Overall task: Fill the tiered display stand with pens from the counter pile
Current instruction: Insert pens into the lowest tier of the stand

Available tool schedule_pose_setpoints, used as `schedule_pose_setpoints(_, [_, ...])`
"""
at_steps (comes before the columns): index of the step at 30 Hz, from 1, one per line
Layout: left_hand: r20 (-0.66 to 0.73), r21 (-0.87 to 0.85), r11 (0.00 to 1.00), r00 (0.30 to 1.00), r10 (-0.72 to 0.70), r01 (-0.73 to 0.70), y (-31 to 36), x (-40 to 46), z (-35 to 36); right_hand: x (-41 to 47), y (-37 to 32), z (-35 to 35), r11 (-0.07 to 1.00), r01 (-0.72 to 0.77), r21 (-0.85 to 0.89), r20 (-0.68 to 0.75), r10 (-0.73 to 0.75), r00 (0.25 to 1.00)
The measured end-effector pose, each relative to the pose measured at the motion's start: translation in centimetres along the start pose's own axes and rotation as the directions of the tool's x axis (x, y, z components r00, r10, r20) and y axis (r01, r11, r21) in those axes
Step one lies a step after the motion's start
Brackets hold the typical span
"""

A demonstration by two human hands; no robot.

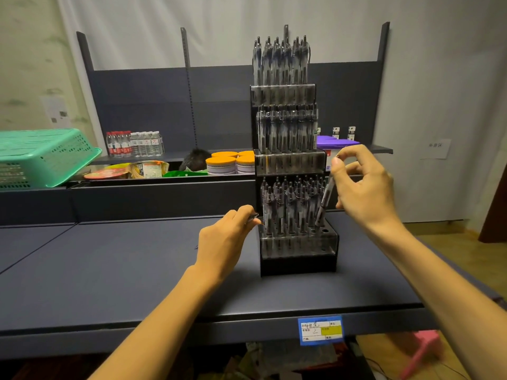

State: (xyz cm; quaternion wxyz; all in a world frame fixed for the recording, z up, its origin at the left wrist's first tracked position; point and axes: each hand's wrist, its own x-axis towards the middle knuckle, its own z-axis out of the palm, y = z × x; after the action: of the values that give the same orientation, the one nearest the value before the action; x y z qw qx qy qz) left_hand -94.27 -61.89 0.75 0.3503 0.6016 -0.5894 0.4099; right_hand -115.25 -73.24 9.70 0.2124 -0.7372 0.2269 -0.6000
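Both hands pinch pens: right (362,185) over stand (299,242) edge, left (227,239) beside it.

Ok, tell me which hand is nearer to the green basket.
Left. The left hand is at the stand's left side, well right of the green basket; the right hand is beyond the stand, farther away.

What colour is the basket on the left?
Green, a mesh-sided plastic basket, seen in the head view.
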Motion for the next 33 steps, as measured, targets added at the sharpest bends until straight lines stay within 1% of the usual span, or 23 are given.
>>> schedule_pose_setpoints(5, [0.042, 0.036, 0.997, 0.997, -0.068, 0.067, -0.5, -0.3, 0.1, -0.1, 0.4, 0.6, 0.999, -0.043, -0.023, 0.097, 0.045, 0.994])
schedule_pose_setpoints(7, [0.049, 0.048, 0.996, 0.996, -0.073, 0.071, -0.5, -0.3, -0.1, -0.1, 0.2, 0.6, 0.997, -0.063, -0.039, 0.112, 0.067, 0.991])
schedule_pose_setpoints(14, [0.069, -0.004, 0.997, 0.995, -0.078, 0.078, -0.2, -0.2, -0.2, 0.0, -0.8, 0.5, 0.992, -0.120, -0.041, 0.160, 0.126, 0.979])
schedule_pose_setpoints(18, [0.094, -0.026, 0.995, 0.991, -0.090, 0.092, -0.1, 0.0, -0.2, -0.6, -0.3, 0.7, 0.964, -0.240, -0.116, 0.307, 0.265, 0.914])
schedule_pose_setpoints(20, [0.096, -0.040, 0.995, 0.992, -0.088, 0.092, 0.1, 0.0, -0.2, -0.9, -0.2, 0.8, 0.956, -0.246, -0.158, 0.312, 0.285, 0.906])
schedule_pose_setpoints(24, [0.087, -0.049, 0.995, 0.993, -0.080, 0.085, 0.2, 0.3, -0.5, -0.8, -0.3, 0.7, 0.961, -0.179, -0.210, 0.250, 0.230, 0.941])
schedule_pose_setpoints(28, [0.083, -0.069, 0.995, 0.994, -0.072, 0.078, 0.5, 0.8, -1.0, -1.2, -0.9, 0.6, 0.975, -0.080, -0.208, 0.178, 0.118, 0.977])
schedule_pose_setpoints(30, [0.087, -0.092, 0.993, 0.994, -0.065, 0.073, 0.8, 1.2, -1.2, -1.5, -1.6, 0.5, 0.983, -0.031, -0.179, 0.225, 0.072, 0.972])
schedule_pose_setpoints(31, [0.090, -0.099, 0.992, 0.994, -0.064, 0.072, 1.0, 1.4, -1.2, -1.7, -2.0, 0.6, 0.988, -0.021, -0.156, 0.287, 0.066, 0.956])
schedule_pose_setpoints(33, [0.091, -0.104, 0.992, 0.994, -0.059, 0.068, 1.3, 1.7, -1.2, -2.3, -2.6, 0.8, 0.993, -0.026, -0.115, 0.427, 0.073, 0.901])
